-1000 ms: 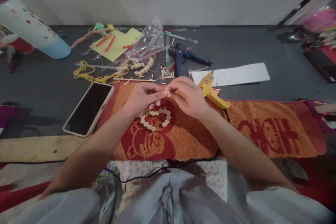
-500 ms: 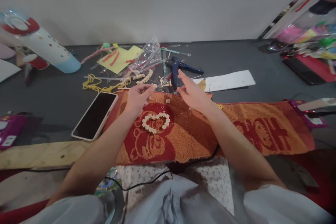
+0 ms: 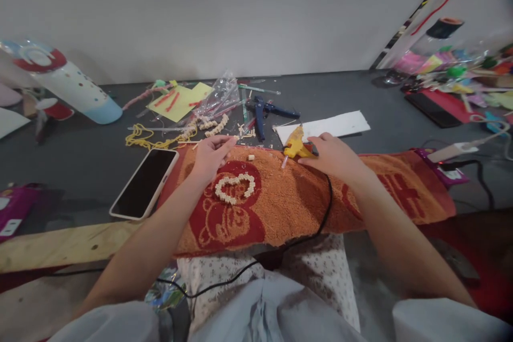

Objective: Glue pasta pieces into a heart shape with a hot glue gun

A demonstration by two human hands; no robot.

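Observation:
My left hand [image 3: 211, 158] is closed in a pinch above the towel's back edge, with a small pale piece [image 3: 236, 138] at the fingertips. To the right, my right hand [image 3: 335, 157] has its thumb and fingers around the handle of a yellow glue gun [image 3: 295, 145], whose clear-looking tip points toward me. A heart-shaped ring of small pale pieces [image 3: 219, 192] lies on the orange and red towel [image 3: 280, 208]. Behind it, a single small pale block [image 3: 251, 157] rests on the cloth.
Dark blue pliers-like tool [image 3: 260, 117], white strip [image 3: 347, 124], yellow paper [image 3: 176, 109] and yellow string [image 3: 140, 138] lie behind the towel. A phone [image 3: 145, 184] is at left, beyond it a bottle [image 3: 86, 91]. A black cable [image 3: 329, 200] crosses the towel.
My right hand has moved right, away from the blue tool, and closed around the glue gun, which now shows clearly. The left hand keeps its pinch. The view has shifted slightly.

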